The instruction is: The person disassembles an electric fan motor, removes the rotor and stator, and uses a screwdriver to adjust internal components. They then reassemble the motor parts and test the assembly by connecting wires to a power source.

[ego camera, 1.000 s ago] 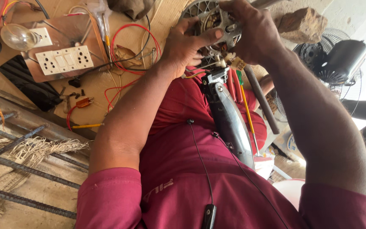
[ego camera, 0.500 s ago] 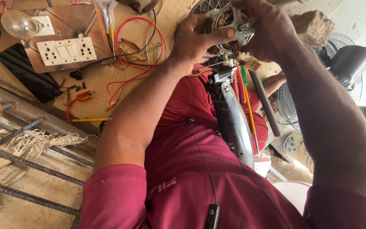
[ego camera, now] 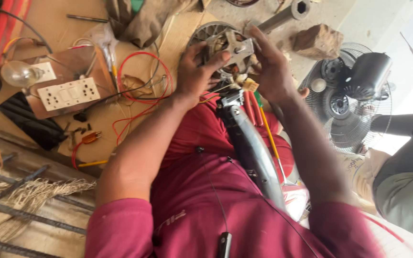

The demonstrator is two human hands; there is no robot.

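From the head camera, the left hand and the right hand both close around a small fan motor with a grey finned housing, held up above the lap over a curved grey stand neck, the left thumb pressed on its metal bracket. The step in hand looks like fitting or turning the motor, though the fingers hide the wire ends and I cannot tell whether anything is being joined. Any next move would call for a firm two-handed hold, clear of the red wire and switch board.
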